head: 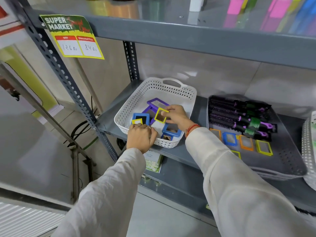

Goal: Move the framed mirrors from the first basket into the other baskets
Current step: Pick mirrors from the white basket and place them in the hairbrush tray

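A white perforated basket on the grey shelf holds several small framed mirrors, purple, blue and yellow. My right hand reaches into it and pinches a yellow-framed mirror, tilted up above the others. My left hand rests over the basket's near left rim with its fingers on a small yellow-framed mirror that lies against a blue one. To the right, a grey tray-like basket holds orange, blue and yellow framed mirrors.
Black and purple round hairbrushes fill the back of the grey basket. Another white basket shows at the right edge. A price sign hangs from the upper shelf. The slotted steel post stands left of the white basket.
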